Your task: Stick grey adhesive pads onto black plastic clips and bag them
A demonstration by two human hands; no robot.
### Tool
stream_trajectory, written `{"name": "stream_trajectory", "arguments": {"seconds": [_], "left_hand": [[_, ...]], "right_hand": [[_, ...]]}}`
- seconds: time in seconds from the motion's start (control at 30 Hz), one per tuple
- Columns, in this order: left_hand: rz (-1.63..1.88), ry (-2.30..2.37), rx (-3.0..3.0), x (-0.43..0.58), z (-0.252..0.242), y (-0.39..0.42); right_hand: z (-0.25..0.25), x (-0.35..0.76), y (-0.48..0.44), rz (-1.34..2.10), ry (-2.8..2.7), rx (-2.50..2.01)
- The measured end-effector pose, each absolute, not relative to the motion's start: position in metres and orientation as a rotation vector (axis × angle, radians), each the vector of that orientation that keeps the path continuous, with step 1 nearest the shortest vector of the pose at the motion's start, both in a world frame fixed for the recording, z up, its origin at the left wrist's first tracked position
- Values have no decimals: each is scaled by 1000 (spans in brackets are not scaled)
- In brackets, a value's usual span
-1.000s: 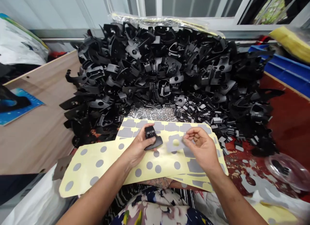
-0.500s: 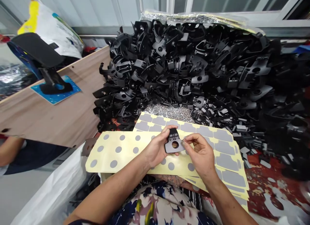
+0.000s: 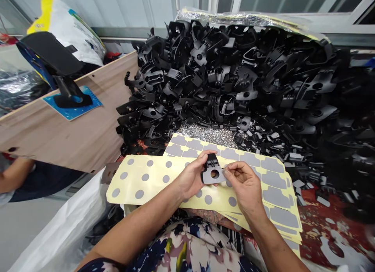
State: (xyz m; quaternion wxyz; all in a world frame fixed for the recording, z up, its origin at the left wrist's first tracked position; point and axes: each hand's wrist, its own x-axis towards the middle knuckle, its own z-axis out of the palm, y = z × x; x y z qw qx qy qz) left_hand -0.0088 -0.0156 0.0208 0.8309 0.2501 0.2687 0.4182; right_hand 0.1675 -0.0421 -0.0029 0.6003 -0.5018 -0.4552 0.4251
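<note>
My left hand (image 3: 190, 178) is closed round a black plastic clip part (image 3: 208, 178), thumb on its upper left. The part has a hinge-like block at the top and a flat, greyish base with a round hole. At the base's right edge my right hand (image 3: 247, 184) pinches with thumb and forefinger; whatever lies between those fingertips is too small to make out. Beneath both hands lies a yellow backing sheet (image 3: 155, 190) of round grey stickers. It overlaps further yellow sheets (image 3: 288, 201) bearing larger grey shaped stickers.
Behind the sheets rises a large heap of black plastic parts (image 3: 199, 80). Small metal pins (image 3: 202, 132) lie heaped before it, with small black pieces (image 3: 263, 137) to the right. At left, a wooden board (image 3: 99, 135) carries a black stand (image 3: 72, 94). Another person's arm (image 3: 16, 174) shows below it.
The view has shifted slightly, so the surroundings sit a little further right and mostly higher. Both hands keep nearly the same hold at the clip part.
</note>
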Motion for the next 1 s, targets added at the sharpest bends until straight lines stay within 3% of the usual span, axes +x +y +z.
{"name": "stream_trajectory", "arguments": {"seconds": [0.67, 1.0], "left_hand": [[882, 581, 543, -10, 19, -17], [1085, 926, 896, 10, -2, -25]], "right_hand": [[-11, 160, -43, 813, -1232, -1183], [-21, 148, -56, 184, -1654, -1244]]}}
